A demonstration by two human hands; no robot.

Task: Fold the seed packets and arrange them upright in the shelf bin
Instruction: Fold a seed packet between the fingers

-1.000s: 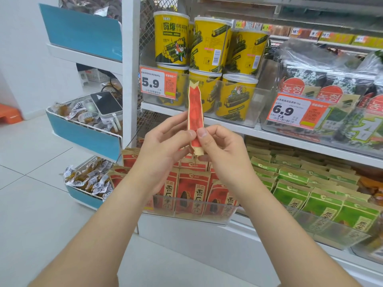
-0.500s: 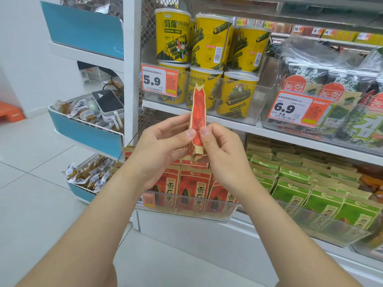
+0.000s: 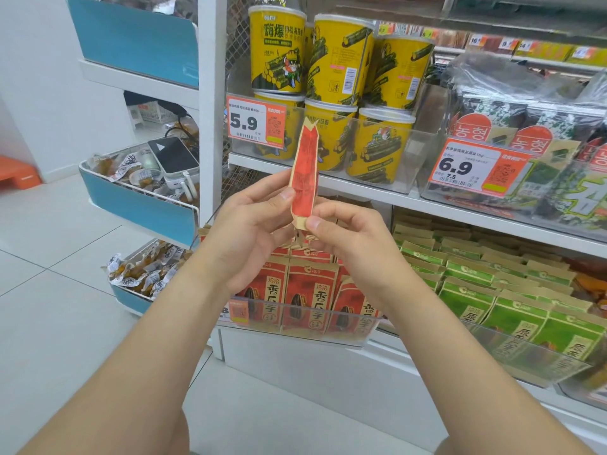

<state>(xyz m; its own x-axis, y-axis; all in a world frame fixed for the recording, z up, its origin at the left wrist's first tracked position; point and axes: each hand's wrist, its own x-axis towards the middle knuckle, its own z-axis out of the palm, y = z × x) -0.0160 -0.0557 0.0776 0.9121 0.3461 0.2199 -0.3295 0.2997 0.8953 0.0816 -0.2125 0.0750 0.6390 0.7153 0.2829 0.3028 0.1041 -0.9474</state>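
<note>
One red seed packet point(image 3: 304, 178) in the air, held upright between both hands. It is folded lengthwise into a narrow strip: red printed face, tan kraft-paper borders, creased, with a V-notch at the top end. It sits above the shelf bin and in front of the shelf edge, touching neither.

Left hand point(image 3: 249, 231): thumb and fingers pinch the packet's left edge about midway up. Right hand point(image 3: 348, 244): thumb and forefinger pinch the tan bottom end, other fingers curled beneath. Both forearms bare.

Shelf bin point(image 3: 289, 339): one clear hard-plastic box, rectangular, below the hands on the lower shelf. Three red packets in bin point(image 3: 308, 300) stand upright across the front, with sunflower-seed art and black characters; more rows behind, count unclear.

Right of it: green packets point(image 3: 512, 320) of the same paper-pouch shape, in many rows in a second clear bin.

Upper shelf: six yellow canisters point(image 3: 279, 50) plainly countable, cylindrical and glossy, stacked in two tiers of three. Two orange-and-white price tags: 5.9 tag point(image 3: 256, 121) and 6.9 tag point(image 3: 476, 167). Far right, seaweed packs point(image 3: 492, 116) in crinkled clear film.

Left rack: three blue-fronted trays point(image 3: 141, 208). The middle one holds small wrapped snacks and one white power bank point(image 3: 174, 157) with a dark glossy face. Pale tiled floor point(image 3: 49, 290).
</note>
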